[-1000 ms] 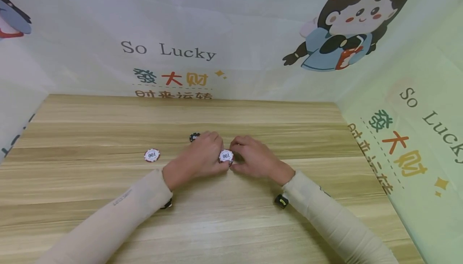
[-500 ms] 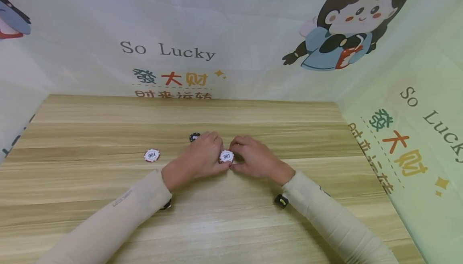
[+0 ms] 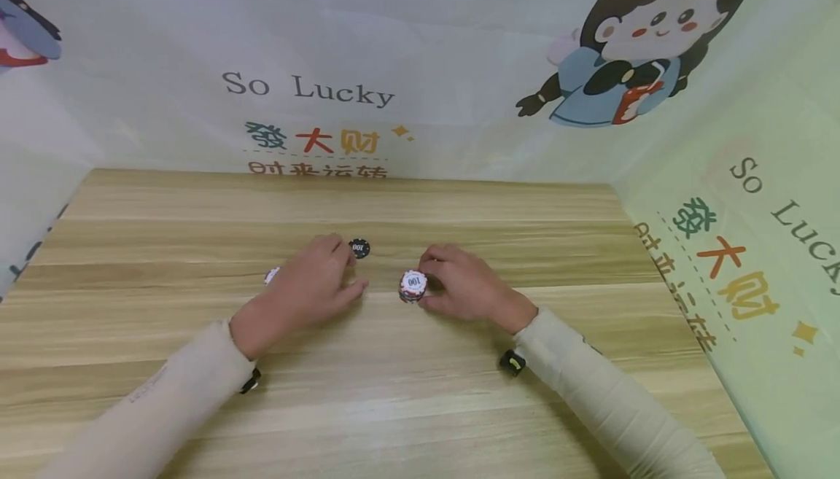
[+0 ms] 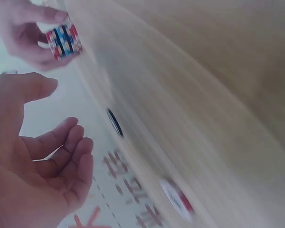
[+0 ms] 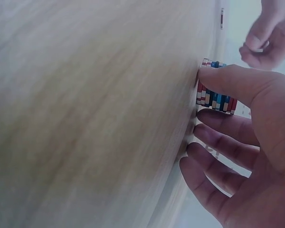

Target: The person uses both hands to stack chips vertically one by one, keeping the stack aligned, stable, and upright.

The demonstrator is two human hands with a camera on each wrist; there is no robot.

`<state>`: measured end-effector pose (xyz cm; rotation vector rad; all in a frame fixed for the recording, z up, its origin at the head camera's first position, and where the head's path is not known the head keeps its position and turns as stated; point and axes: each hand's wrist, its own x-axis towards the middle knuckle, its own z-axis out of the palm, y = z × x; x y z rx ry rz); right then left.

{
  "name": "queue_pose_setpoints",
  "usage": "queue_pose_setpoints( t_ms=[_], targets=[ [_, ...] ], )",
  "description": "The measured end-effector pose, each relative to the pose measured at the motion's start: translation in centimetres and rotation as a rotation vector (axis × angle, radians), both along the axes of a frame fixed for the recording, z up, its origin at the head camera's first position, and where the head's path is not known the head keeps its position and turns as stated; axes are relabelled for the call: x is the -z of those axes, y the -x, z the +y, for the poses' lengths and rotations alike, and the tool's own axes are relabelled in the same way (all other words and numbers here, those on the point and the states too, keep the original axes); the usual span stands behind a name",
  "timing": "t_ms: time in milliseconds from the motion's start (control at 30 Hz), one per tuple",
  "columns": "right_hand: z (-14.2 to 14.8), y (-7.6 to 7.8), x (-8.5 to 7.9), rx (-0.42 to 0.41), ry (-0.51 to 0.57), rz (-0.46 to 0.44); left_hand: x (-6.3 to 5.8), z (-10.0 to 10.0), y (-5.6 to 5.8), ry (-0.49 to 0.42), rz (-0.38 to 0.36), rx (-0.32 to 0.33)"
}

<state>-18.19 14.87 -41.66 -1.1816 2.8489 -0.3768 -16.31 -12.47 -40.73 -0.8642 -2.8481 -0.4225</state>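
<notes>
A stack of poker chips (image 3: 413,284) stands upright on the wooden table, a white-and-red 100 chip on top. Its side shows red, blue, black and white layers in the right wrist view (image 5: 217,97). My right hand (image 3: 466,283) holds the stack between thumb and forefinger, the other fingers spread loosely beside it. To the left, my left hand (image 3: 308,282) hovers with relaxed, slightly bent fingers and nothing in them. Just beyond its fingertips lies a black 100 chip (image 3: 359,248). A white-and-red chip (image 3: 272,274) is mostly hidden behind the left hand; the left wrist view shows it flat on the table.
The wood-grain table (image 3: 394,406) ends at a printed cloth backdrop (image 3: 459,85) at the back and on both sides. A small black wrist device (image 3: 512,362) shows under the right sleeve.
My left hand has let go of the stack and moved left, uncovering the black chip and covering much of the white-and-red one. The right hand has stayed at the stack.
</notes>
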Motion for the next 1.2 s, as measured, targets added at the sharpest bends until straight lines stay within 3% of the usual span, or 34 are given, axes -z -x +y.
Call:
queue_pose_setpoints(
  t_ms=[267, 500, 733, 1033, 1200],
  targets=[
    [0.1, 0.1, -0.1, 0.0, 0.008, -0.002, 0.0, -4.6, -1.0, 0.031, -0.065, -0.116],
    [0.4, 0.1, -0.8, -0.004, 0.014, -0.004, 0.4, -7.1, -1.7, 0.079, -0.096, -0.15],
    [0.6, 0.0, -0.6, -0.005, 0.027, 0.001, 0.8, -7.8, -2.0, 0.051, -0.085, -0.15],
    [0.2, 0.0, -0.2, -0.013, 0.095, 0.006, 1.1, -7.6, -1.1, 0.038, -0.033, -0.122],
    [0.0, 0.1, -0.1, -0.005, 0.098, 0.01, 1.1, -7.3, -0.8, 0.025, -0.05, -0.12]
  ],
)
